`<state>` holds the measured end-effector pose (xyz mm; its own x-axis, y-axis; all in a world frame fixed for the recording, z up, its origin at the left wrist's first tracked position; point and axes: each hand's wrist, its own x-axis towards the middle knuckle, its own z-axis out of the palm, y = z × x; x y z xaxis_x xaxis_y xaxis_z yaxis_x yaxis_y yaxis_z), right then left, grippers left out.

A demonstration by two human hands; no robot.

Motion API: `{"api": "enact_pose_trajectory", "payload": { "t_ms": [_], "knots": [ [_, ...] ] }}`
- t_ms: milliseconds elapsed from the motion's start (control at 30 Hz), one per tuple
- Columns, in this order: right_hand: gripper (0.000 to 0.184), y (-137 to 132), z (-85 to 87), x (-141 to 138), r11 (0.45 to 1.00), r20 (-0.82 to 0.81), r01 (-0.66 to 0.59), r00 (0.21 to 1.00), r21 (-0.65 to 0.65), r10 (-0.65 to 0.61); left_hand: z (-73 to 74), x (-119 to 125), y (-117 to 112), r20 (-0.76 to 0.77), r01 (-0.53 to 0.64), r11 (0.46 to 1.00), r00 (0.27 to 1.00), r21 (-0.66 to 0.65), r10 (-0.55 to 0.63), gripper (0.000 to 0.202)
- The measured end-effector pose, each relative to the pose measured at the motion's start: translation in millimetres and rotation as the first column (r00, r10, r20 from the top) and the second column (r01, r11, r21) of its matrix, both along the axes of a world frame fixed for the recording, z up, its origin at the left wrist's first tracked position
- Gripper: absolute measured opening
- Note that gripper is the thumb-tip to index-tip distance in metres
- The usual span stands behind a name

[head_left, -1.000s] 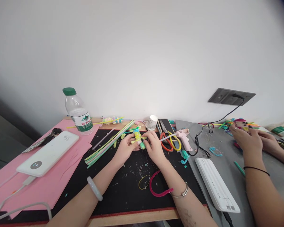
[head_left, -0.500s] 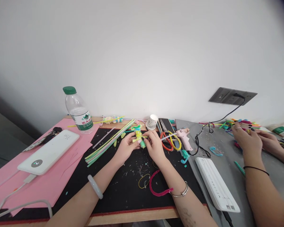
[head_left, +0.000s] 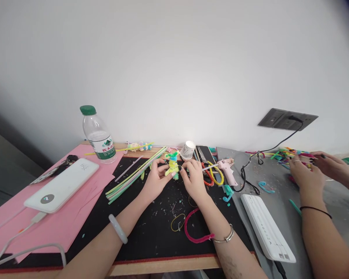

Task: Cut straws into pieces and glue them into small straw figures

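A small yellow, green and blue pipe-cleaner figure (head_left: 172, 165) is pinched between both my hands over the black mat (head_left: 151, 228). My left hand (head_left: 155, 180) grips its left side with closed fingers. My right hand (head_left: 193, 179) grips its right side, fingers also closed. A bundle of long green and yellow pipe cleaners (head_left: 133, 174) lies just left of my left hand. A bent pink pipe cleaner (head_left: 193, 234) and a small yellow loop (head_left: 177, 223) lie on the mat near my right forearm.
A water bottle (head_left: 98, 133), a white power bank (head_left: 62, 185) on pink paper (head_left: 55, 221), a paper cup (head_left: 188, 150), scissors (head_left: 211, 174) and a pink glue gun (head_left: 228, 170) lie around. At right, another person's hands (head_left: 306, 176) work coloured pipe cleaners beside a white keyboard (head_left: 267, 226).
The figure has been turned upright and lifted slightly toward the wall between my hands. The other person's hands have spread apart at the right.
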<state>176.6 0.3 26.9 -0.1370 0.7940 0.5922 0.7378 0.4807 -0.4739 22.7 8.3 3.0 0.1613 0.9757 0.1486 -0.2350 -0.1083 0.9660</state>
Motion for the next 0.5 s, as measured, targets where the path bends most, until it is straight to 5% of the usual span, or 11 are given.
{"api": "enact_pose_trajectory", "payload": {
  "t_ms": [267,500],
  "knots": [
    [0.015,-2.2,0.4,-3.8,0.995,-0.042,-0.087,0.995,-0.041,0.086,7.1,-2.8,-3.0,-0.209,-0.028,0.992,0.976,0.122,0.053,0.026],
    [0.015,-2.4,0.7,-3.9,0.994,-0.071,-0.102,0.993,-0.046,0.098,8.0,-1.9,-5.5,-0.200,-0.046,0.991,0.977,0.123,0.070,0.021]
  ]
}}
